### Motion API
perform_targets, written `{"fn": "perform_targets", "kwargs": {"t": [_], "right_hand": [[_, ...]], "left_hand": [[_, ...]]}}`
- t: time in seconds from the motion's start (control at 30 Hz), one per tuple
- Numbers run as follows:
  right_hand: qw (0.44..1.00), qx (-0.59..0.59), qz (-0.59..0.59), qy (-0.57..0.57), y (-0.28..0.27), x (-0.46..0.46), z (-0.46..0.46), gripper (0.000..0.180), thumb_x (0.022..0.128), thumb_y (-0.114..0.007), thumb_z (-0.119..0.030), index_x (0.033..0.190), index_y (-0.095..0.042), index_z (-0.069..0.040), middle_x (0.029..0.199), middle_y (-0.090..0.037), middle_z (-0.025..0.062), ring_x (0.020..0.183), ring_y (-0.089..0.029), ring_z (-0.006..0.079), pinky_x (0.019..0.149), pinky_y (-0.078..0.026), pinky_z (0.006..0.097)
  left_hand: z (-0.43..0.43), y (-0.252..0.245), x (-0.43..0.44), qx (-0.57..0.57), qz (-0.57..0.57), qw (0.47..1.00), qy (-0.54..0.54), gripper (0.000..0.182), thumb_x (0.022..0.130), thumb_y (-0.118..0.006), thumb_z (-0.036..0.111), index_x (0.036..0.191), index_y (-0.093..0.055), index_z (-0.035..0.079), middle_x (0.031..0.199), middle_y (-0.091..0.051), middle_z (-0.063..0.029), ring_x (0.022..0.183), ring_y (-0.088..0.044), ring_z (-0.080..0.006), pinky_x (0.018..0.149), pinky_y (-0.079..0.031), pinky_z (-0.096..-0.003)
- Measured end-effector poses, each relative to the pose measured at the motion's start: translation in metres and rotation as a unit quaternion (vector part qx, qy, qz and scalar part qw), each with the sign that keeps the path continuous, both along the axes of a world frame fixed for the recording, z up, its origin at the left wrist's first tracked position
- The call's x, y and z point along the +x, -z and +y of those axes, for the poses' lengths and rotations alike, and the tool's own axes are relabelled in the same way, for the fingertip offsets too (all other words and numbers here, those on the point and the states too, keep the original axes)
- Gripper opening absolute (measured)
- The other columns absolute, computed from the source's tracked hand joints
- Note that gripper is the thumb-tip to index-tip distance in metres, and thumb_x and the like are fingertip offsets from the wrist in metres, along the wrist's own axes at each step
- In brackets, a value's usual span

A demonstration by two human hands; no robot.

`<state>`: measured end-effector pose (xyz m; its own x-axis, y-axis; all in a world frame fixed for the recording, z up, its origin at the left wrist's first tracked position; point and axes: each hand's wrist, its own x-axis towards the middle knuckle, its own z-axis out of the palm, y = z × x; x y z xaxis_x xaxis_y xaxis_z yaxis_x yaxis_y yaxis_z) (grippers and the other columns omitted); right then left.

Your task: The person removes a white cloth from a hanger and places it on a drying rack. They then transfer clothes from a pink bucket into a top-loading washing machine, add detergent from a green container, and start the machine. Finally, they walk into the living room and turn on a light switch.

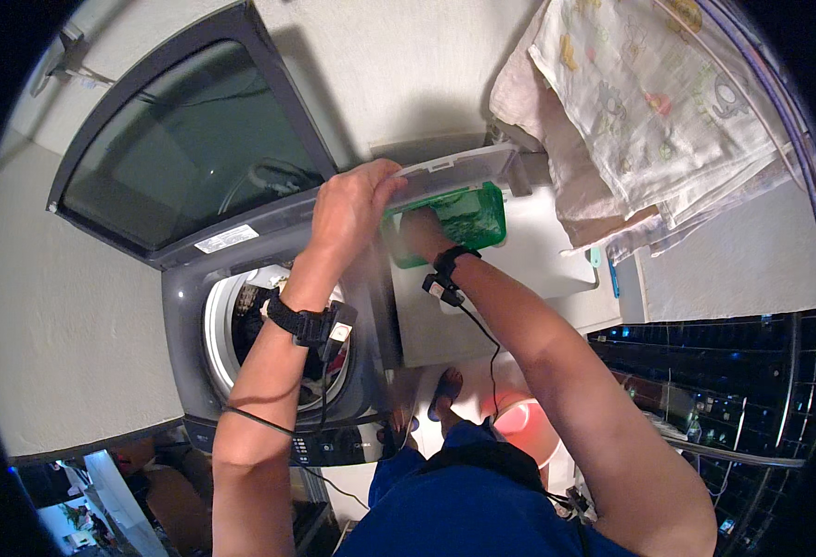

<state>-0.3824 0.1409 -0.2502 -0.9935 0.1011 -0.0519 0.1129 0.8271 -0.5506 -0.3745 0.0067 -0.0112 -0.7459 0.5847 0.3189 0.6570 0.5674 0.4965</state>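
Note:
A green plastic container (493, 209) stands beside the washing machine, its clear plastic lid (460, 164) tilted up at the back. My left hand (359, 202) grips the left end of that lid with fingers bent over its edge. Inside the container is my right hand (422, 233), its fingers hidden, so what they touch cannot be told. To the left is a dark top-loading washing machine (189, 348) with its glass lid (185, 146) raised. Laundry (246, 334) lies in its drum, partly behind my left forearm.
A white sink (561, 257) lies right of the container. Cloths (631, 104) hang over it at the upper right. On the ledge are a light green item (594, 257) and a blue item (614, 278). A pink bucket (530, 432) stands on the floor. Cables hang from both wrists.

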Motion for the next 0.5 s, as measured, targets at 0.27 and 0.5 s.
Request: {"fn": "perform_targets", "kwargs": {"t": [0.27,0.5], "right_hand": [[0.984,-0.104,0.129,0.070,0.027,0.000,-0.001,0.037,0.098,-0.049,-0.016,0.129,-0.065,-0.006,0.136,-0.061,0.0212,0.124,-0.060,0.0377,0.106,-0.047,0.0475],[0.998,0.034,0.048,-0.023,-0.007,0.045,0.011,0.024,0.088,-0.058,-0.012,0.106,-0.066,0.002,0.103,-0.069,0.0278,0.094,-0.070,0.0424,0.084,-0.058,0.0515]], "left_hand": [[-0.002,0.000,0.002,0.011,0.008,1.000,0.005,0.025,0.095,-0.068,0.022,0.110,-0.074,0.003,0.101,-0.073,-0.0204,0.093,-0.072,-0.0373,0.079,-0.057,-0.0408],[-0.014,-0.001,0.009,0.019,0.014,0.999,0.025,0.024,0.098,-0.066,0.023,0.108,-0.069,0.001,0.094,-0.071,-0.0222,0.088,-0.070,-0.0409,0.073,-0.054,-0.0435]]}}
